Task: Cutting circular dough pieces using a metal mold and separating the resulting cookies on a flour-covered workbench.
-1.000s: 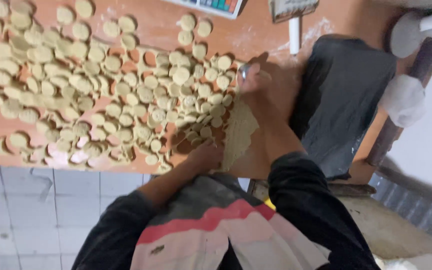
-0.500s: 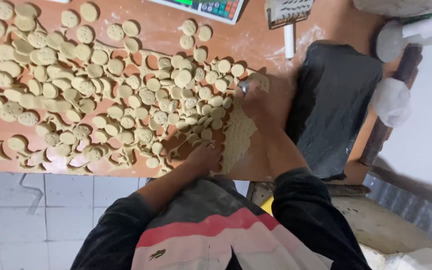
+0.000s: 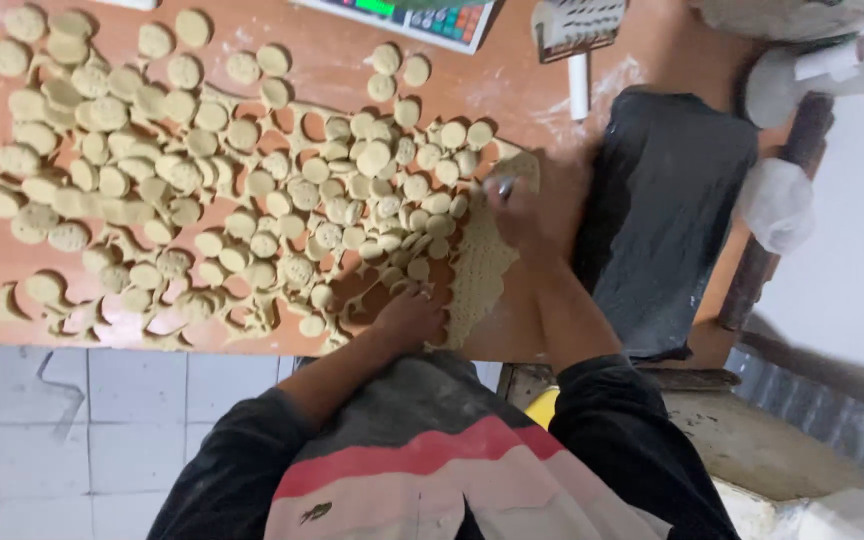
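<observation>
Many small round dough discs lie scattered over an orange wooden table, among thin dough offcuts. A strip of pricked, rolled dough sheet lies near the table's front edge. My left hand rests flat on the table at the sheet's left edge, fingers spread among the discs. My right hand is closed around a small metal cutter pressed at the sheet's far end.
A black tray lies right of the sheet. A scale with coloured buttons and a white-handled spiked roller sit at the table's far edge. White bags stand at the right. A tiled floor shows below.
My right hand with the cutter has stayed at the far end of the dough sheet, shifting only slightly. My left hand remains at the sheet's left edge. The view has drifted a little.
</observation>
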